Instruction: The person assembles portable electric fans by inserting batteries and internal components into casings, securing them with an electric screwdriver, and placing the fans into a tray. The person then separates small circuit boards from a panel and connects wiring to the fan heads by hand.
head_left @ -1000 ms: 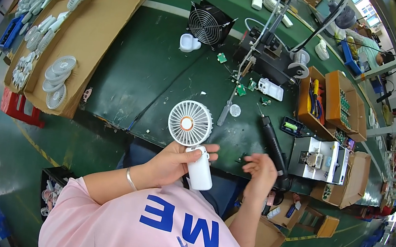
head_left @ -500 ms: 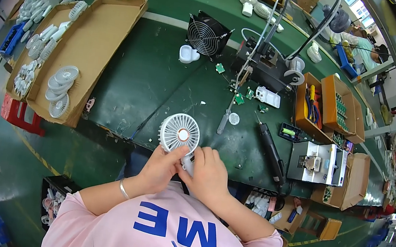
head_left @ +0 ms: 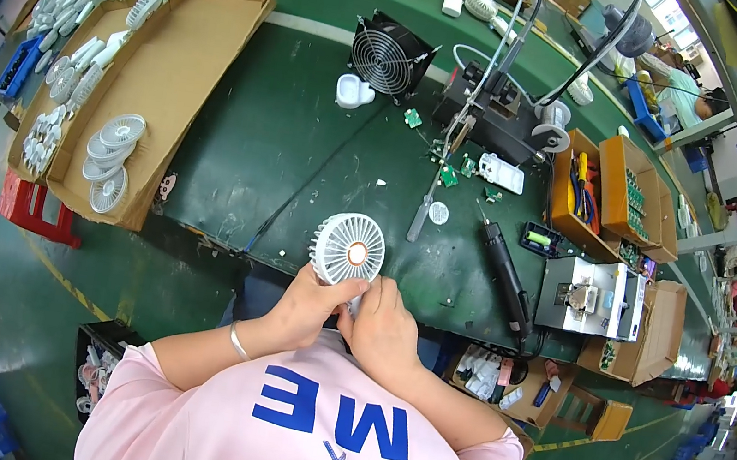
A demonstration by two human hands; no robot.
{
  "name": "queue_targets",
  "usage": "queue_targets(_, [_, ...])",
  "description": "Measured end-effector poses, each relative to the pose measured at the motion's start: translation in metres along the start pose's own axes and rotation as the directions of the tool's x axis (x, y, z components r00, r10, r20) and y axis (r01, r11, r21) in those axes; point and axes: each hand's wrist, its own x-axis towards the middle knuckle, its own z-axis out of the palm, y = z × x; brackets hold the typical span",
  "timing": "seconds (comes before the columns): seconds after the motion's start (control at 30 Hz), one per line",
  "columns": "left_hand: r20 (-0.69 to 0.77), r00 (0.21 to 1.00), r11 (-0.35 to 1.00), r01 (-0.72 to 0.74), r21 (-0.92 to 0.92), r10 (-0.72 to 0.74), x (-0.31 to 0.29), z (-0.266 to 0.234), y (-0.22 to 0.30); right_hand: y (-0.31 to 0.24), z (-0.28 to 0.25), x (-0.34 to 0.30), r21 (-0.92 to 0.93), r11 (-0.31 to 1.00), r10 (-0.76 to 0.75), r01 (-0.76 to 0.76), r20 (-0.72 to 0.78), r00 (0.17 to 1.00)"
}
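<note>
Surface (head_left: 230, 147) runs wide and dark green in front of me, its middle mostly bare, which leaves room at my front edge for my arms. Off to my left sits a cardboard tray (head_left: 191, 58), turned lengthwise away from me, perhaps so its stacked white grilles (head_left: 108, 193) are contained yet easy to reach. Across from me stands a black station (head_left: 486, 115) with a wire spool beside it, set back, I judge, to spare the working space. Orange bins (head_left: 592, 245) to my right keep pliers and boards apart; a metal machine (head_left: 596, 302) stands just in front of them. A square black fan (head_left: 381, 62) is propped up near the far side. My driver (head_left: 505, 276) lies slantwise with its handle toward me, probably for a quick grasp. The hand fan (head_left: 347, 248) is upright over my front edge, round head up and grille facing me, so I can look at it. My left grip (head_left: 307, 310) is closed on its handle, thumb just below the head; my right grip (head_left: 385, 333) is curled against the same handle, likely steadying it, though my fingers hide most of the contact. Smaller still, a white case (head_left: 501, 174) and a disc (head_left: 438, 213) lie beyond.
</note>
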Motion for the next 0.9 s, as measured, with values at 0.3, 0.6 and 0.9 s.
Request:
queue_targets(0.3, [0.056, 0.998, 0.997, 0.027, 0.069, -0.031, 0.004, -0.007, 0.009, 0.002, -0.001, -0.007, 0.154, 0.982, 0.103, -0.111, 0.057, 0.993])
queue_targets(0.6, [0.160, 0.974, 0.982, 0.173, -0.081, -0.159, 0.010, -0.005, 0.027, 0.063, -0.053, 0.025, -0.045, 0.975, 0.198, -0.218, -0.265, 0.944])
queue_targets(0.9, [0.446, 0.852, 0.927, 0.358, -0.111, -0.275, 0.011, 0.004, 0.020, 0.027, -0.034, 0.032, 0.962, -0.013, 0.455, -0.272, 0.248, 0.855])
